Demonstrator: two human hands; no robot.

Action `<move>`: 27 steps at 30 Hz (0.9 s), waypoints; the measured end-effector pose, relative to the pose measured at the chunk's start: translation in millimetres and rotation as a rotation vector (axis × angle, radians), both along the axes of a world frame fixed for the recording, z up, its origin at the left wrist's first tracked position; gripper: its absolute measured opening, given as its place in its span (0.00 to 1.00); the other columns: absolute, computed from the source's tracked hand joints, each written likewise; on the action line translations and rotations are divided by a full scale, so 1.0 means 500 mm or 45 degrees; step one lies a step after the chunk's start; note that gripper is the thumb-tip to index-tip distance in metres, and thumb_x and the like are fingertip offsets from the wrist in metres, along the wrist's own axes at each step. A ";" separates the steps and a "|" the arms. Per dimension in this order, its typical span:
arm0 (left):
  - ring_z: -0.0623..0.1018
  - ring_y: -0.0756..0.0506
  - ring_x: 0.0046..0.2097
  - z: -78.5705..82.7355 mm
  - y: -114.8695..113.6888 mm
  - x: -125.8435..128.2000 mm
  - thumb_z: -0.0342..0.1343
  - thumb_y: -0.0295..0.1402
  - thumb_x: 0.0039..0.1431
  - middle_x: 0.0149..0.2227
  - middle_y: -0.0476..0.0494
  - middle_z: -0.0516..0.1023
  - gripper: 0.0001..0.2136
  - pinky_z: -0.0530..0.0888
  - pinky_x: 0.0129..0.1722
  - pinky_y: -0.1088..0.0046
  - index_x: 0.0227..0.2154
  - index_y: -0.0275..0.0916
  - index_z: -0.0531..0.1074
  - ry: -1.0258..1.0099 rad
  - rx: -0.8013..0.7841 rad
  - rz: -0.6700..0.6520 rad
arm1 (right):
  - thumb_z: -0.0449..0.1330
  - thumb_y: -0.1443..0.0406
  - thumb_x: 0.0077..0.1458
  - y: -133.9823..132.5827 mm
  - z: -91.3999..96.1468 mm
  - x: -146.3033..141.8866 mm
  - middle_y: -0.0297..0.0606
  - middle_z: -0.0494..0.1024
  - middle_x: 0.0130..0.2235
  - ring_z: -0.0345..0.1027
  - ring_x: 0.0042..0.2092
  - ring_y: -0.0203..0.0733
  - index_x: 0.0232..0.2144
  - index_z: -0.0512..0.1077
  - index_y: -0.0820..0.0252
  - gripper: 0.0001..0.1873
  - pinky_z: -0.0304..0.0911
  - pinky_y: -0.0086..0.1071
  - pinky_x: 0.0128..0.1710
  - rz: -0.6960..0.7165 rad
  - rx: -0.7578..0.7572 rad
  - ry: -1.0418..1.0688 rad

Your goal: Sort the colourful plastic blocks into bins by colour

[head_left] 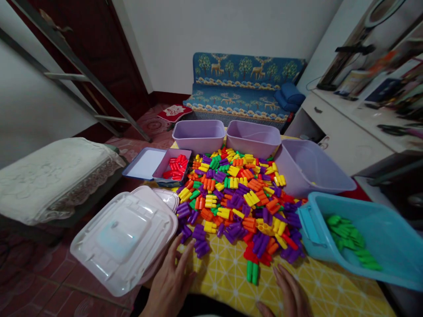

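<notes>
A wide heap of plastic building pieces [231, 193] in purple, yellow, orange, red and green covers the middle of the table. My left hand [173, 277] rests at the near left edge with fingers spread, beside purple pieces [200, 241] and the white lids. At the near right is my right hand [289, 293], its fingers apart and nothing in them; part of it is cut off by the frame's bottom. A green piece [252, 273] lies between the hands, closer to the right one. Red pieces [178, 167] fill a tin box [158, 177], and green ones [352, 240] lie inside a blue bin [313, 229].
Purple bins [198, 138], [253, 143] stand at the back, and a larger purple bin [294, 171] is at the right. Stacked white lids [128, 242] overhang the left edge. A yellow patterned cloth [224, 281] covers the table. Beyond are a sofa [244, 94] and a ladder [76, 77].
</notes>
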State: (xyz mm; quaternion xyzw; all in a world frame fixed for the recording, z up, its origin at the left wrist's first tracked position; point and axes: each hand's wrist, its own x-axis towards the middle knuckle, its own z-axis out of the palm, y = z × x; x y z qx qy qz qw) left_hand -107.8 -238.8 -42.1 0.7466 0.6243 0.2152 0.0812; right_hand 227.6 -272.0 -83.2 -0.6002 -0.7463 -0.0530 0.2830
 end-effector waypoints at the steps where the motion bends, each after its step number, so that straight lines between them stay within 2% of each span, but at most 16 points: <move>1: 0.77 0.42 0.47 -0.002 0.006 0.008 0.53 0.31 0.57 0.66 0.38 0.56 0.32 0.79 0.44 0.65 0.65 0.53 0.52 -0.019 -0.004 -0.001 | 0.63 0.49 0.49 0.007 -0.002 -0.007 0.51 0.70 0.55 0.69 0.51 0.60 0.65 0.51 0.55 0.46 0.72 0.49 0.41 -0.027 -0.029 0.002; 5: 0.69 0.38 0.60 -0.010 0.046 0.048 0.52 0.27 0.57 0.67 0.38 0.53 0.33 0.75 0.51 0.61 0.65 0.51 0.51 -0.061 -0.013 -0.039 | 0.58 0.47 0.54 0.058 0.017 -0.071 0.52 0.67 0.58 0.67 0.54 0.59 0.66 0.49 0.56 0.44 0.71 0.50 0.45 -0.094 -0.113 0.023; 8: 0.62 0.37 0.64 -0.018 0.085 0.076 0.52 0.22 0.53 0.66 0.37 0.53 0.36 0.72 0.55 0.59 0.65 0.48 0.51 -0.150 -0.007 -0.065 | 0.58 0.50 0.56 0.108 0.039 -0.129 0.53 0.65 0.59 0.64 0.57 0.60 0.65 0.50 0.57 0.41 0.70 0.50 0.46 -0.056 -0.112 0.009; 11: 0.62 0.36 0.64 -0.018 0.121 0.096 0.53 0.22 0.51 0.65 0.34 0.56 0.36 0.71 0.56 0.57 0.64 0.46 0.53 -0.306 -0.015 -0.093 | 0.58 0.54 0.57 0.161 0.055 -0.175 0.54 0.65 0.59 0.63 0.58 0.60 0.66 0.49 0.57 0.39 0.71 0.50 0.45 -0.043 -0.112 0.074; 15: 0.66 0.38 0.61 -0.006 0.165 0.115 0.54 0.20 0.48 0.60 0.35 0.61 0.36 0.70 0.57 0.56 0.62 0.45 0.56 -0.534 -0.082 -0.105 | 0.54 0.63 0.60 0.224 0.074 -0.214 0.50 0.63 0.61 0.59 0.61 0.53 0.66 0.45 0.55 0.36 0.68 0.50 0.52 0.015 -0.146 0.320; 19: 0.70 0.39 0.57 0.010 0.213 0.134 0.57 0.21 0.47 0.55 0.37 0.65 0.33 0.72 0.55 0.57 0.59 0.45 0.61 -0.711 -0.115 -0.090 | 0.50 0.71 0.57 0.289 0.109 -0.233 0.47 0.60 0.63 0.56 0.64 0.47 0.66 0.45 0.54 0.37 0.63 0.46 0.58 0.124 -0.154 0.515; 23: 0.73 0.38 0.52 0.033 0.278 0.145 0.60 0.25 0.47 0.49 0.38 0.70 0.31 0.72 0.52 0.55 0.56 0.41 0.64 -0.747 -0.007 -0.012 | 0.52 0.72 0.53 0.381 0.156 -0.233 0.46 0.61 0.63 0.56 0.63 0.47 0.65 0.48 0.55 0.38 0.59 0.47 0.61 0.201 -0.149 0.649; 25: 0.73 0.39 0.50 0.050 0.320 0.145 0.61 0.26 0.47 0.48 0.39 0.72 0.28 0.72 0.51 0.55 0.54 0.39 0.66 -0.735 0.047 -0.008 | 0.53 0.72 0.52 0.434 0.171 -0.230 0.47 0.59 0.64 0.56 0.64 0.47 0.65 0.49 0.55 0.39 0.61 0.46 0.59 0.251 -0.179 0.717; 27: 0.73 0.39 0.51 0.070 0.366 0.145 0.61 0.25 0.48 0.48 0.38 0.71 0.26 0.71 0.53 0.55 0.53 0.37 0.68 -0.713 0.081 0.009 | 0.54 0.71 0.52 0.485 0.178 -0.225 0.49 0.59 0.63 0.60 0.61 0.47 0.65 0.49 0.56 0.39 0.69 0.42 0.51 0.283 -0.230 0.845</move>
